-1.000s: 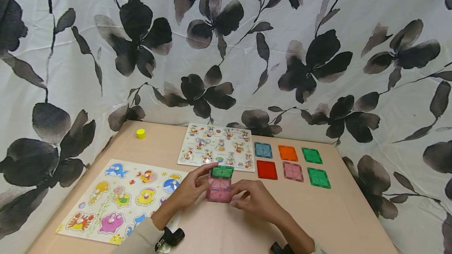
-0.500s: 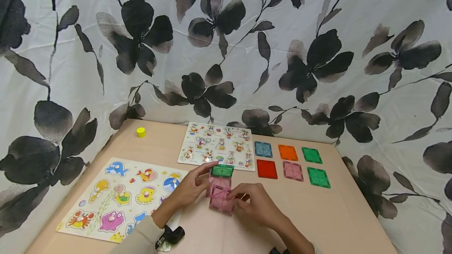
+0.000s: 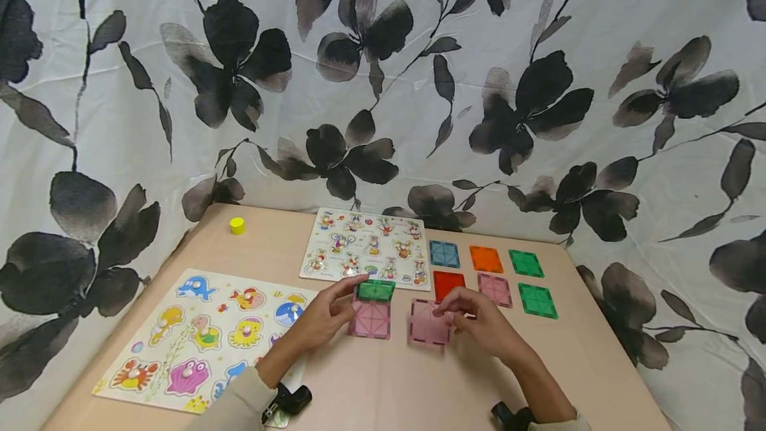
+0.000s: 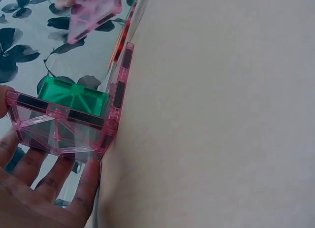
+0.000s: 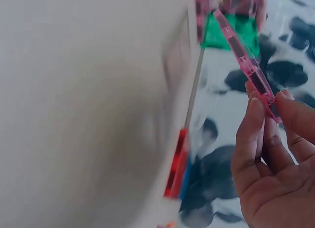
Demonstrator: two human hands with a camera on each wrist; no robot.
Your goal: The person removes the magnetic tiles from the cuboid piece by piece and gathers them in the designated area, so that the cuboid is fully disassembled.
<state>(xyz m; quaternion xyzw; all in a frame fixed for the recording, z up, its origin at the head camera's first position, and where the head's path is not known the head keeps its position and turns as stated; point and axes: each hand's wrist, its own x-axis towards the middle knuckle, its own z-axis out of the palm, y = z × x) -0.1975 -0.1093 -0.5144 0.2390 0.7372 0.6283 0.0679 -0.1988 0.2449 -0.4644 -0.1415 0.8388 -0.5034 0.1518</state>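
Note:
In the head view my left hand (image 3: 326,318) holds a small structure of translucent magnetic tiles at the table's middle. One pink tile (image 4: 59,127) stands upright against my left fingers, and another pink tile (image 4: 121,82) lies flat on the table beside it. A green tile (image 3: 376,290) stands at their far edge. To the right, my right hand (image 3: 479,321) pinches a separate pink tile (image 3: 427,326) by its edge between thumb and fingers. In the right wrist view this tile (image 5: 243,58) is raised off the table and tilted.
Behind my right hand lie loose tiles: blue (image 3: 444,254), orange (image 3: 486,259), red (image 3: 447,283), pink (image 3: 495,290) and two green ones (image 3: 538,301). A sea-animal puzzle board (image 3: 224,285) lies at left, another puzzle board (image 3: 362,261) at the back. A yellow cylinder (image 3: 237,225) stands far left.
My right hand has drawn its pink tile from the front of the structure, first towards me, then off to the right. My left hand has stayed at the structure.

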